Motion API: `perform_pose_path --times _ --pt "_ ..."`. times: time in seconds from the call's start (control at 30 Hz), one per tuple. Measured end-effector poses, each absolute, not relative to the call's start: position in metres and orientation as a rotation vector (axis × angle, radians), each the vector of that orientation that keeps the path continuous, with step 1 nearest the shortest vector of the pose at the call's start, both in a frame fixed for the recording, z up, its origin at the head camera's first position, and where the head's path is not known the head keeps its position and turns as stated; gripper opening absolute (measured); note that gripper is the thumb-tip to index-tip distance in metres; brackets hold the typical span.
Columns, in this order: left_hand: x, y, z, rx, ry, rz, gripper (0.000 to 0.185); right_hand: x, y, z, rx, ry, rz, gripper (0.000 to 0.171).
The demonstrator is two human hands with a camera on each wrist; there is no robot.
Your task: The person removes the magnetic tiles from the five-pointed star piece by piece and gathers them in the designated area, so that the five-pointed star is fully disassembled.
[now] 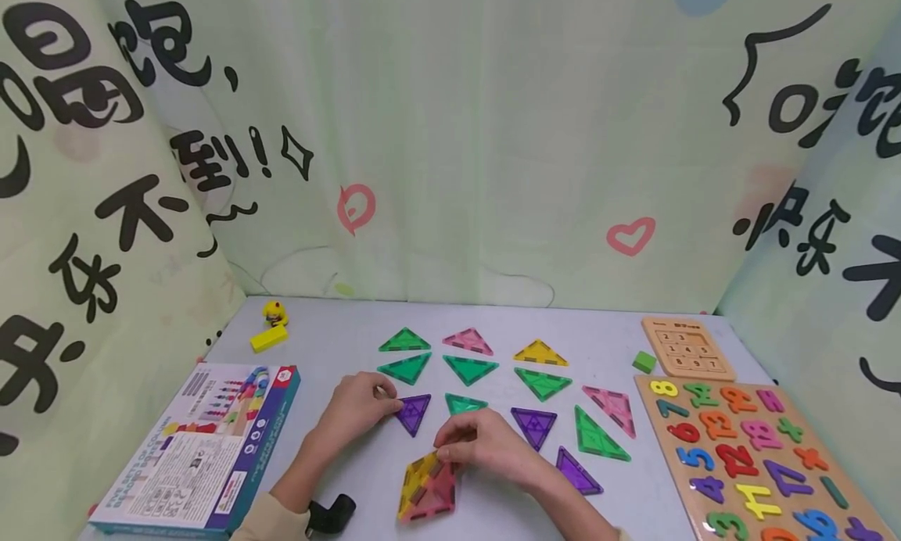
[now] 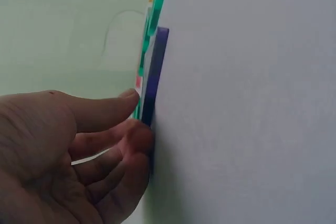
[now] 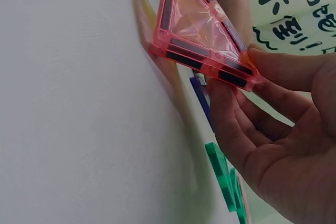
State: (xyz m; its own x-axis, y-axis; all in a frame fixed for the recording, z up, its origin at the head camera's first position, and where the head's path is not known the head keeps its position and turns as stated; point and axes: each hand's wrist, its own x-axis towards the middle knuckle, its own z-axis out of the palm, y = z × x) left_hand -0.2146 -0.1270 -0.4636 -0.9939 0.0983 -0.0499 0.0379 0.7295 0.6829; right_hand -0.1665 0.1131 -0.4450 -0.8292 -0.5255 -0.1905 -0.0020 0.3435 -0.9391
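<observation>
My right hand [image 1: 486, 443] pinches a corner of a small build of red and yellow see-through triangular magnetic tiles [image 1: 436, 496], tilted at the table's front. In the right wrist view a red tile [image 3: 197, 19] of it faces the camera, held between thumb and fingers. My left hand [image 1: 357, 408] has its thumb and curled fingers at the left corner of a purple triangular magnetic tile [image 1: 415, 413]. That tile [image 2: 156, 72] shows edge-on in the left wrist view. Between the hands lies a green tile [image 1: 464, 403], partly hidden by my right hand.
Behind lie pairs of green, pink and yellow tiles [image 1: 540, 352]. More purple, green and pink tiles [image 1: 579, 472] lie to the right. A number puzzle board [image 1: 676, 431] and wooden digit tray [image 1: 655, 330] stand right; a boxed toy [image 1: 190, 447] and yellow block [image 1: 269, 338] left.
</observation>
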Motion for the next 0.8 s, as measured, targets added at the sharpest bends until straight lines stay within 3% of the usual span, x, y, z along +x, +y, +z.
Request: perform_pose_path --times 0.43,0.8 --pt "-0.191 -0.123 -0.442 0.376 2.271 1.161 0.024 -0.168 0.11 -0.442 -0.356 2.346 -1.544 0.024" --pt "-0.195 -0.131 -0.459 0.379 2.171 1.335 0.015 -0.167 0.109 -0.447 -0.402 2.367 -1.504 0.015"
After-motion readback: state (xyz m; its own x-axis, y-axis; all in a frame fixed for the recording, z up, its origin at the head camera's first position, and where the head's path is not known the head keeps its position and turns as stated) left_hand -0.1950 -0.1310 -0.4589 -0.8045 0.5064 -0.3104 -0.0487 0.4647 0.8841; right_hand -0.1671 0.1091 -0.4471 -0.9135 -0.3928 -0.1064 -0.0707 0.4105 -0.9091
